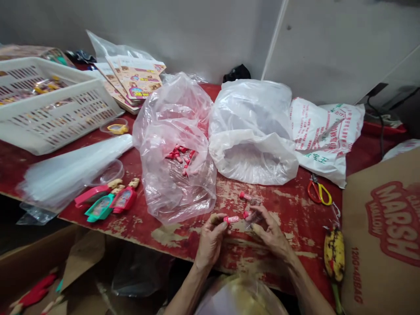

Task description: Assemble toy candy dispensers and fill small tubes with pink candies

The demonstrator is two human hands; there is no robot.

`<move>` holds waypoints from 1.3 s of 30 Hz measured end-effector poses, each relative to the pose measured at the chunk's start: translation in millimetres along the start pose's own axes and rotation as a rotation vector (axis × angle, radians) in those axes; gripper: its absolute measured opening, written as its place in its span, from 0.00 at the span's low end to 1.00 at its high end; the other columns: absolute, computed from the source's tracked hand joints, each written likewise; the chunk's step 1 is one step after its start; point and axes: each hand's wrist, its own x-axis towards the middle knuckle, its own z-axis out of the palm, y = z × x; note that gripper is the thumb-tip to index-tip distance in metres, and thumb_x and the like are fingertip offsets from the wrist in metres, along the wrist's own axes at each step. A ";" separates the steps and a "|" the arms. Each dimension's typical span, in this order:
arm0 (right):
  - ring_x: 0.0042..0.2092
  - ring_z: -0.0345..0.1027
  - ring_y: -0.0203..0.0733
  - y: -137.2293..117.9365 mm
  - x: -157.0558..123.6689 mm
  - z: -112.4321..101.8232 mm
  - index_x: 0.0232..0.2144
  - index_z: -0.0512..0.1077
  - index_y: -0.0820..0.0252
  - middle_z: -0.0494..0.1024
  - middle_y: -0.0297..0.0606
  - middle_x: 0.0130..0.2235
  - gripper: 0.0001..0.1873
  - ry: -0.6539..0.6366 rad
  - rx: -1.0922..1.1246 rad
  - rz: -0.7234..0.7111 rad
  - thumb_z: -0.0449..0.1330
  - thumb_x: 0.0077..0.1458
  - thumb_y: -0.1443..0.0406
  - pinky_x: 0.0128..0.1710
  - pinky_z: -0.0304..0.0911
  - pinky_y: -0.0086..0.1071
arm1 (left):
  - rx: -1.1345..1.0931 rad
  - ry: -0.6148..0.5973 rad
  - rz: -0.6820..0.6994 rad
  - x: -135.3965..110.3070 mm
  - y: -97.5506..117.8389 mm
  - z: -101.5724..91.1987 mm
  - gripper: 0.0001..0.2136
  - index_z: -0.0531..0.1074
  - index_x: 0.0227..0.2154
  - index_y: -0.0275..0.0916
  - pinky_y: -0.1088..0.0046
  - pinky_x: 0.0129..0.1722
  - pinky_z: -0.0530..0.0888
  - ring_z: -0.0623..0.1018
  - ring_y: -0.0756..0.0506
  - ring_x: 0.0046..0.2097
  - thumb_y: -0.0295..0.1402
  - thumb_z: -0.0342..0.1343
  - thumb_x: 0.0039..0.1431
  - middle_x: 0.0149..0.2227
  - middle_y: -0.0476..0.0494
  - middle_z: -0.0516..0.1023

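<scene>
Left hand (210,242) pinches a small pink-and-red tube (231,220) between thumb and fingertips, clamped at its near end; right hand (271,232) has thumb and fingers closed on a clear plastic wrapper (253,220) with a red tip showing inside or just beside it; hard to separate at this resolution; both hands are held together over the table, tube and wrapper just apart, not visibly touching; grip looks light and tip-only, which suits parts this small; holding close to the ends leaves the tube's body exposed and keeps it square to the wrapper; a second tube (246,197) lies loose at 12 o'clock from the hands, on a red-painted table (288,205) with worn, peeling paint; at 10 o'clock, a clear plastic bag (173,175) sags open around a heap of red pieces (180,156); a white plastic bag (252,131) sits at 12 o'clock; red-and-yellow scissors (319,192) at 2 o'clock; spotted banana (334,253) at 3 o'clock, beside a cardboard carton (383,227) cut off by the frame; white slotted basket (49,105) far out at 10 o'clock; fingers hide most of the wrapper, its opening and the tube's far end; contents of the basket are blurred.
</scene>
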 end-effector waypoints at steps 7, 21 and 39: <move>0.41 0.71 0.44 9.5 -12.4 5.9 0.47 0.62 0.53 0.75 0.38 0.39 0.17 0.152 0.220 -0.041 0.57 0.54 0.61 0.44 0.67 0.38 | 0.038 0.026 0.032 -3.8 -4.4 0.5 0.15 0.73 0.33 0.37 0.78 0.26 0.70 0.72 0.54 0.26 0.32 0.67 0.40 0.28 0.52 0.73; 0.47 0.66 0.46 2.4 -19.7 0.4 0.45 0.70 0.54 0.75 0.39 0.42 0.15 -0.063 -0.398 -0.355 0.56 0.53 0.69 0.47 0.63 0.39 | 0.250 -0.060 0.005 -15.6 -16.7 -7.2 0.11 0.75 0.33 0.38 0.78 0.31 0.71 0.73 0.52 0.30 0.33 0.66 0.44 0.31 0.50 0.76; 0.38 0.68 0.41 -6.9 -22.9 15.2 0.46 0.65 0.57 0.75 0.37 0.39 0.15 -0.129 -0.200 0.127 0.55 0.56 0.60 0.36 0.62 0.31 | 0.390 -0.161 0.008 -14.8 -12.6 -12.2 0.09 0.77 0.34 0.39 0.75 0.37 0.72 0.76 0.48 0.35 0.33 0.64 0.48 0.33 0.48 0.78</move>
